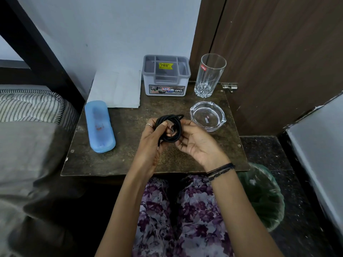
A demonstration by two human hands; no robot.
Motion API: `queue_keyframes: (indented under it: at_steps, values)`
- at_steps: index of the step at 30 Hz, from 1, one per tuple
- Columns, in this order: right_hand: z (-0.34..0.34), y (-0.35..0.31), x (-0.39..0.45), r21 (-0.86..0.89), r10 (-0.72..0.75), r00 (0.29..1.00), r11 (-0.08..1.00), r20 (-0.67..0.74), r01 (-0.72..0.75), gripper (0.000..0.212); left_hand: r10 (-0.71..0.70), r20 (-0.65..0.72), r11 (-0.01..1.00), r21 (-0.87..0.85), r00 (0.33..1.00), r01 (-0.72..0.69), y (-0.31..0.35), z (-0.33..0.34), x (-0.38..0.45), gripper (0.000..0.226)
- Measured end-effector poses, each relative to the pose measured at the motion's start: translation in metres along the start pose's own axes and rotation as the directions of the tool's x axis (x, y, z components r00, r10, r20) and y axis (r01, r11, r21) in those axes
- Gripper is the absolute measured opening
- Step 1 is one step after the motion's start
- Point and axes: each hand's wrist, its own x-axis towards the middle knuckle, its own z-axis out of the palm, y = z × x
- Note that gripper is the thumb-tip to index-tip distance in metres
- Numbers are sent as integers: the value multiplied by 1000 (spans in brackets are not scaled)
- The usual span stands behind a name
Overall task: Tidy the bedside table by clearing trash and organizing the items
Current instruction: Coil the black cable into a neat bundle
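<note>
hands: both the left hand (151, 138) and right hand (196, 140) closed around one coiled black cable (169, 127), held up over the middle of the bedside table (130, 160)
back edge: one white paper (117, 89), one grey organizer box (165, 75), one drinking glass (209, 75)
right edge: one glass ashtray (207, 115)
left edge: one blue case (99, 126)
floor, right front corner: one green-lined bin (263, 195)
</note>
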Motion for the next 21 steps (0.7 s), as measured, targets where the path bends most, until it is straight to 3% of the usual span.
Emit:
queue_keyframes:
  at_steps: [6, 9, 11, 13, 15, 18, 19, 21]
  values:
    - [-1, -1, -7, -129, -56, 994, 989, 99, 68, 6, 26, -94, 1000, 15, 995, -24, 1, -2, 5, 11]
    - [3, 6, -7, -298, -154, 976, 934, 155, 195, 41, 27, -146, 999, 29, 989, -23, 2, -2, 8, 13]
    - [5, 10, -6, -403, -295, 944, 854, 148, 330, 48, 32, -159, 998, 53, 987, -24, 3, -2, 9, 12]
    - [6, 14, -7, -518, -439, 882, 721, 171, 459, 44, 27, -169, 999, 46, 985, -20, 3, -1, 9, 11]
    - [7, 19, -9, -658, -555, 802, 522, 220, 542, 34, 26, -182, 1000, 22, 983, -22, 5, -1, 10, 11]
    - [7, 31, -10, -758, -730, 629, 245, 266, 605, 18, 44, -160, 999, 8, 986, -43, 6, 0, 10, 13]
    - [7, 33, -9, -767, -775, 583, 214, 244, 605, 18, 44, -159, 999, 9, 986, -43, 5, 0, 10, 13]
    - [6, 31, -7, -733, -843, 520, 266, 138, 626, 19, 50, -196, 999, 20, 979, -47, 4, -1, 10, 14]
